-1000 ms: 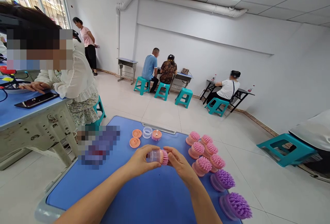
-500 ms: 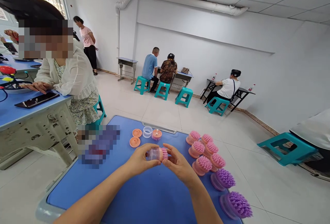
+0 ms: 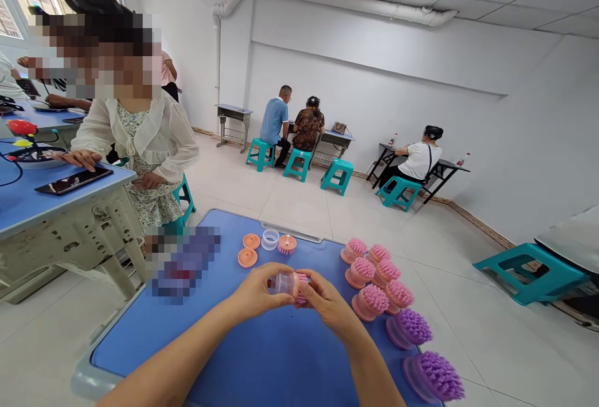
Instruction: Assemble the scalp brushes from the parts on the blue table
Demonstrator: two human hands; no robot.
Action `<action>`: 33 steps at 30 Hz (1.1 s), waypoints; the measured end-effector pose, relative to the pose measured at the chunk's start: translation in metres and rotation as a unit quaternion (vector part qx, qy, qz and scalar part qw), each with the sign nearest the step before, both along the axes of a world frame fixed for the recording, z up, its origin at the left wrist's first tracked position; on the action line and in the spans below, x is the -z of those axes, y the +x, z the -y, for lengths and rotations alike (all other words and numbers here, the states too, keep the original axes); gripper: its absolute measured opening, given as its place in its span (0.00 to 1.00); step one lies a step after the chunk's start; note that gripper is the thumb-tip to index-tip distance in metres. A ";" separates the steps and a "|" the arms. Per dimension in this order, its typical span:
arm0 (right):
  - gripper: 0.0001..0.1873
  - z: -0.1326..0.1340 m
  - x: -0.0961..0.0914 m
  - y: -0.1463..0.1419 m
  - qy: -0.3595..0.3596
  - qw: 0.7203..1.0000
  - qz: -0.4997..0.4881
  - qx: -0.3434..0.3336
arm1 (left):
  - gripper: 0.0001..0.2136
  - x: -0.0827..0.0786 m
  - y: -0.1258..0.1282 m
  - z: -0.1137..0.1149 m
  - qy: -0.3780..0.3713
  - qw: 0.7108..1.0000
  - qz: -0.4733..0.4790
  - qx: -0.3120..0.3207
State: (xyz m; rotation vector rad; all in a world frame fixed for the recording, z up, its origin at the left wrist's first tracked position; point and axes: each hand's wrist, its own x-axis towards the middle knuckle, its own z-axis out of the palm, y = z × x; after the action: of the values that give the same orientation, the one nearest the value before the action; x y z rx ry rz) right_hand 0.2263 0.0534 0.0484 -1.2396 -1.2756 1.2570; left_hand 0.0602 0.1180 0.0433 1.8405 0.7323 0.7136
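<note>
Both hands meet above the blue table point(image 3: 262, 363), closed around one small brush point(image 3: 287, 282) with a clear cup body and pink bristles. My left hand point(image 3: 255, 294) grips the clear cup end. My right hand point(image 3: 325, 301) pinches the pink bristle end. Just beyond the hands lie two orange caps point(image 3: 248, 258), a clear ring point(image 3: 270, 239) and a loose pink bristle head point(image 3: 286, 244). To the right stand several finished pink brushes point(image 3: 374, 279) and two purple brushes point(image 3: 433, 376).
A blurred patch point(image 3: 180, 263) covers the table's left part. A seated person in white point(image 3: 140, 138) is at the blue desk point(image 3: 28, 198) on the left, with a phone point(image 3: 72, 180) on it. Teal stools point(image 3: 526, 269) and other seated people are farther back.
My hands have kept the brush and closed in slightly, the right hand covering more of the bristles. The person at the left desk has turned toward me and the view has shifted a little.
</note>
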 end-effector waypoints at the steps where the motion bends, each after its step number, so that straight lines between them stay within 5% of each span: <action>1: 0.20 0.000 0.000 -0.001 0.006 1.000 0.006 -0.002 | 0.19 0.000 0.000 0.000 -0.001 1.000 -0.003 0.001; 12: 0.24 0.001 -0.003 -0.006 -0.055 0.998 -0.004 0.027 | 0.21 0.001 0.002 0.002 -0.009 1.000 -0.006 -0.010; 21: 0.25 -0.004 0.012 -0.021 0.062 0.980 0.141 0.127 | 0.20 0.006 0.004 0.001 -0.026 0.999 -0.029 -0.017; 30: 0.29 -0.007 0.023 -0.016 -0.040 0.990 0.015 0.131 | 0.21 0.003 0.004 0.007 0.082 0.995 -0.051 -0.029; 33: 0.29 -0.007 0.021 -0.016 -0.070 0.990 -0.033 0.118 | 0.28 0.003 0.003 0.006 0.099 0.994 -0.037 -0.010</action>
State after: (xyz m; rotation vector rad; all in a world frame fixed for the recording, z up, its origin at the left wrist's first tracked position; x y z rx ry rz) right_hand 0.2108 0.0604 0.0270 -1.3930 -0.9757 1.2186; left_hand 0.0631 0.1116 0.0399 2.0508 0.7521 0.7559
